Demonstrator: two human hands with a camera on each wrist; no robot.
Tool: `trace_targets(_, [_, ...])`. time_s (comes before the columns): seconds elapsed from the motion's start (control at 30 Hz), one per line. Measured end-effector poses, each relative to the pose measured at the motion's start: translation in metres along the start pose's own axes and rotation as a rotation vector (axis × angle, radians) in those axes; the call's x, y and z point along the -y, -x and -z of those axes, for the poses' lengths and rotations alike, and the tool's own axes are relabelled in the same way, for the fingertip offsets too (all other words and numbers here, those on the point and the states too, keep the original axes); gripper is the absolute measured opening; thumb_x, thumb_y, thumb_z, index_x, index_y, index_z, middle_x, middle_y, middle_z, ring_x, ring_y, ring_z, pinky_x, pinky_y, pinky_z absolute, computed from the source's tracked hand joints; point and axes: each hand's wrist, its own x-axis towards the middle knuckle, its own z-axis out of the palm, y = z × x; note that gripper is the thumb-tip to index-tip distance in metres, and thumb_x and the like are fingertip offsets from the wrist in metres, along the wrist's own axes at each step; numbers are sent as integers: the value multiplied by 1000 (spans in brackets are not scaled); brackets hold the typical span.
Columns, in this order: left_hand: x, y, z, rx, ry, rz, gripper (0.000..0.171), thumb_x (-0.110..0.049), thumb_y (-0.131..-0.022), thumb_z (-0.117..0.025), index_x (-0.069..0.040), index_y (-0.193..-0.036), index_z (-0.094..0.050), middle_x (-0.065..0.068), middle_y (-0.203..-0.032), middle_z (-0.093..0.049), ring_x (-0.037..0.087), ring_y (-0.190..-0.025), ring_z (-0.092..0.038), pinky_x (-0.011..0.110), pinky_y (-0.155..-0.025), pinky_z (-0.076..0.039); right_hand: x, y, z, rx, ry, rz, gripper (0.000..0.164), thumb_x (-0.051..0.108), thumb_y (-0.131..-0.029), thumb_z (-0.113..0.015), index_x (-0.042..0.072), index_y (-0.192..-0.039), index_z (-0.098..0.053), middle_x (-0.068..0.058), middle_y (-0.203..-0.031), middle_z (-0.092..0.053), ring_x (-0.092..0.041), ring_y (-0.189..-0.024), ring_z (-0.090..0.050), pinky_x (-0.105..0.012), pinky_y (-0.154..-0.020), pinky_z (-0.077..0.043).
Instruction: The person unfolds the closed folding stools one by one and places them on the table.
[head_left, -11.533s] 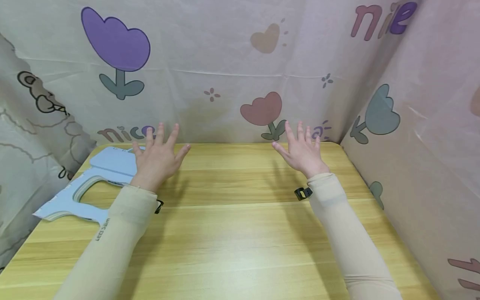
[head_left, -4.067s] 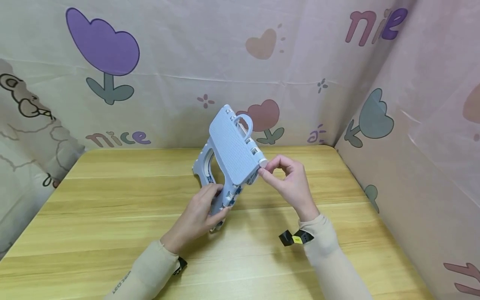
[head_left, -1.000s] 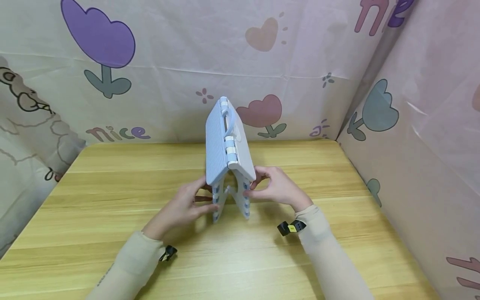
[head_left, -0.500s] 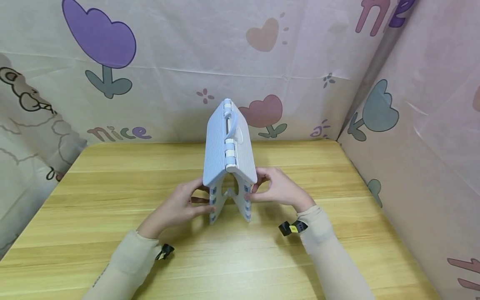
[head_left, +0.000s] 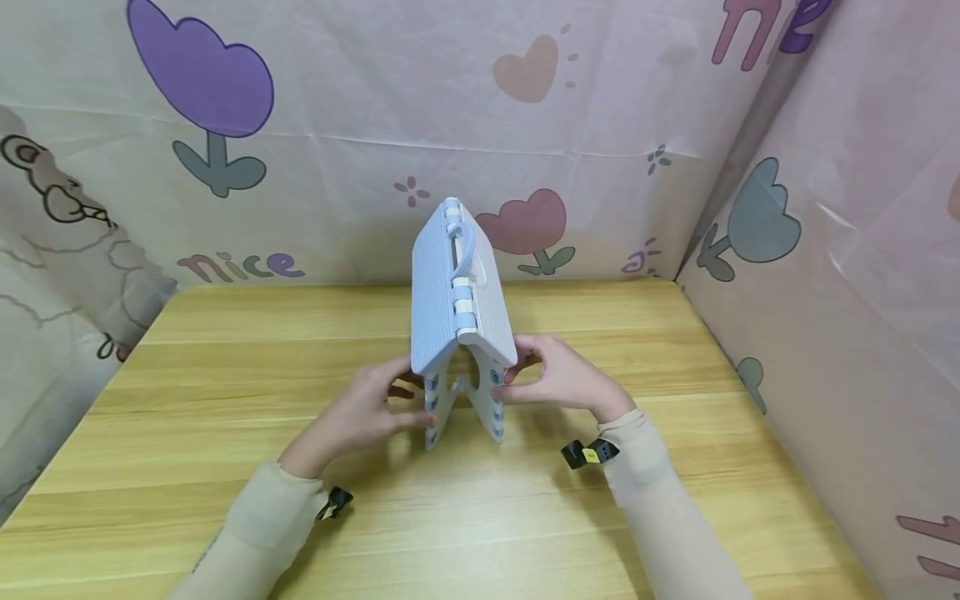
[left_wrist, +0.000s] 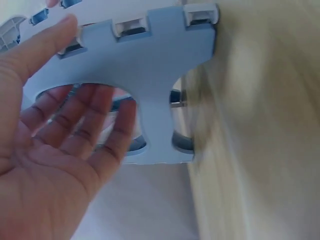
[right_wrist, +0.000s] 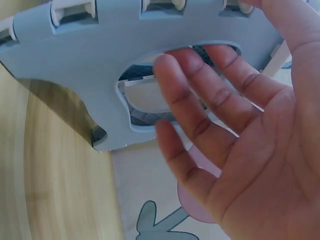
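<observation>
A light blue folding step stool (head_left: 433, 287) stands partly unfolded on the wooden table, its two top halves sloping like a roof. A loop handle (head_left: 467, 250) sits along its ridge. My left hand (head_left: 367, 408) grips the left leg panel (left_wrist: 155, 100), thumb on the hinged front edge and fingers reaching into the panel's cut-out. On the other side, my right hand (head_left: 558, 379) holds the right leg panel (right_wrist: 90, 65) the same way, its fingers at the oval opening. Between the leg panels, a pale folded brace (head_left: 460, 385) shows as a V.
The wooden table (head_left: 225, 367) runs back to a printed curtain (head_left: 337, 208) close behind the stool. Another curtain side (head_left: 847, 250) borders the table's right edge. Black wrist devices (head_left: 589, 453) sit at both cuffs.
The stool first lay folded flat at left, then was held tilted up at the middle; now it stands with its legs spread. Over the last second, hands and stool barely shift.
</observation>
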Motion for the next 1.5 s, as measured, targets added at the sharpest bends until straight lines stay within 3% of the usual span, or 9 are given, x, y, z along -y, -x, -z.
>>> trace_targets(0.17, [-2,0,7,21,-45,29,76,-23,-86,-92,-9,-151,-55,15,-134,-74,38,-117,-73,55,-98,-62,-1,4,8,26,-5,-15,44,32,-85,-90,20,-123,-73,1,-114,-77,-25,-111,-72,-64,-110,-50])
trace_targets(0.33, [-5,5,30,22,-84,10,63,-21,-93,-85,-7,-147,-57,12,-134,-72,37,-123,-70,59,-105,-58,1,12,29,-24,76,1,43,35,-94,-83,16,-130,-70,-6,-125,-76,-22,-118,-71,-57,-114,-51])
trace_targets(0.5, [-20,0,58,-71,-161,-5,54,-22,-107,-67,-3,-155,-49,21,-153,-59,42,-141,-57,65,-117,-47,12,10,51,-135,158,40,49,37,-107,-67,12,-149,-60,-10,-146,-69,-27,-131,-67,-54,-118,-50])
trace_targets(0.67, [-37,-19,72,-154,-199,18,60,-37,-116,-45,-11,-169,-32,14,-175,-34,39,-162,-32,64,-131,-27,30,-5,59,-204,184,54,58,42,-113,-54,21,-165,-41,-4,-166,-50,-29,-148,-55,-54,-124,-43])
trace_targets(0.9, [-52,-57,69,-203,-204,30,68,-50,-117,-29,-15,-173,-16,0,-181,-12,24,-169,-12,51,-138,-13,51,-36,55,-203,209,95,78,64,-111,-37,22,-174,-16,1,-181,-20,-21,-167,-22,-52,-135,-24])
trace_targets(1.1, [-49,-81,62,-206,-142,-6,66,-46,-118,-22,-11,-173,-10,3,-181,-6,23,-170,-6,47,-139,-9,57,-57,50,-157,196,75,89,76,-106,-27,22,-174,-9,6,-182,-11,-17,-169,-13,-48,-138,-14])
trace_targets(1.33, [-51,-95,55,-138,-174,18,75,-53,-116,-23,-8,-173,-4,5,-182,2,24,-170,-1,47,-139,-9,57,-71,43,-107,222,59,89,76,-107,-22,18,-174,-9,2,-183,-6,-20,-170,-7,-48,-138,-11])
trace_targets(1.5, [-53,-97,54,-93,-195,8,78,-58,-115,-26,-12,-173,0,5,-182,4,22,-170,1,48,-139,-9,57,-73,41,-65,255,82,89,79,-105,-21,25,-174,-8,0,-183,-4,-22,-170,-5,-52,-138,-13])
